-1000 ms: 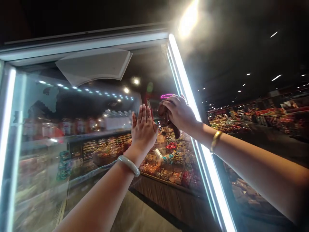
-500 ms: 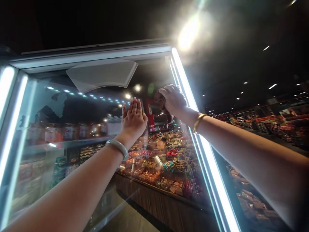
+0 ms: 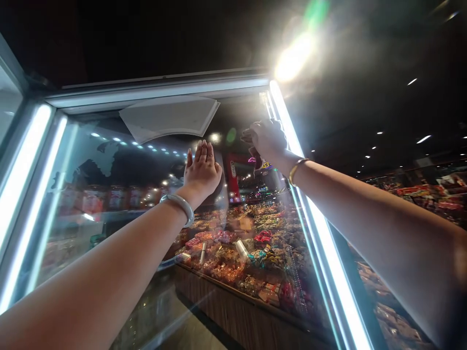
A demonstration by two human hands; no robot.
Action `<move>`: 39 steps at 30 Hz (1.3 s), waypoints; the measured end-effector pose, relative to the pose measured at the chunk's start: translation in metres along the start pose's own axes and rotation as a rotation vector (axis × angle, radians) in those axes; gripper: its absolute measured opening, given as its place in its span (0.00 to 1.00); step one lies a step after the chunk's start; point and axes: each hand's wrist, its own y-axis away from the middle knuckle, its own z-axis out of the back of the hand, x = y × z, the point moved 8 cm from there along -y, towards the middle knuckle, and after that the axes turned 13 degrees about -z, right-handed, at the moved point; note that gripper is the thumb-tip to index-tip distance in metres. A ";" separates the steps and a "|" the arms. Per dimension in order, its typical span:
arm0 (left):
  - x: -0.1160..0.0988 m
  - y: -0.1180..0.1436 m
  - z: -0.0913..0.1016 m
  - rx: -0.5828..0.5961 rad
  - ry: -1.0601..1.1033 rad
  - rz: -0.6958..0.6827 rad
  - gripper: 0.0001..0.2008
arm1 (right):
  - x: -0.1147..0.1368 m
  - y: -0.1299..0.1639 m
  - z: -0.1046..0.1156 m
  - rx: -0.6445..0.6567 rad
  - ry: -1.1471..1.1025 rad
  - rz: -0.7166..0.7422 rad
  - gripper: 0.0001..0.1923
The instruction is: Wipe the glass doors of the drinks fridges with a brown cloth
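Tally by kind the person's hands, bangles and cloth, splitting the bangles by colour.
Hands: 2, the left hand flat and the right hand gripping
Dark cloth: 1, in the right hand
Pale bangle: 1, on the left arm
Gold bangle: 1, on the right arm
Total: 5

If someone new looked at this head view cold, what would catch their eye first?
Probably the glaring light right of centre at the top, then the bright strip slanting down the glass pane's right edge. Next, the raised hands near the middle: the left hand flat, fingers up, and the right hand holding a dark cloth beside the strip. Below them spreads a colourful display of goods.
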 end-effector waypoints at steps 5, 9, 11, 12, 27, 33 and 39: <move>0.013 -0.004 0.012 -0.059 0.004 -0.003 0.36 | 0.076 0.006 -0.023 0.028 -0.007 0.174 0.19; 0.027 0.000 0.010 -0.031 0.016 0.026 0.37 | 0.091 0.079 -0.018 0.124 -0.038 0.571 0.18; 0.032 0.003 0.008 -0.025 0.017 0.034 0.37 | 0.064 0.082 -0.011 0.115 -0.041 0.530 0.17; 0.033 0.005 0.008 -0.025 0.017 0.029 0.37 | 0.048 0.071 -0.007 0.085 -0.048 0.433 0.17; 0.055 0.034 0.014 0.005 -0.015 0.017 0.36 | 0.119 0.091 -0.024 0.179 -0.089 0.599 0.17; 0.059 0.036 0.016 0.001 -0.021 0.018 0.36 | 0.108 0.007 -0.039 0.058 -0.116 0.180 0.17; 0.074 0.042 0.017 -0.010 -0.032 0.020 0.36 | 0.180 0.089 -0.041 0.088 -0.120 0.500 0.17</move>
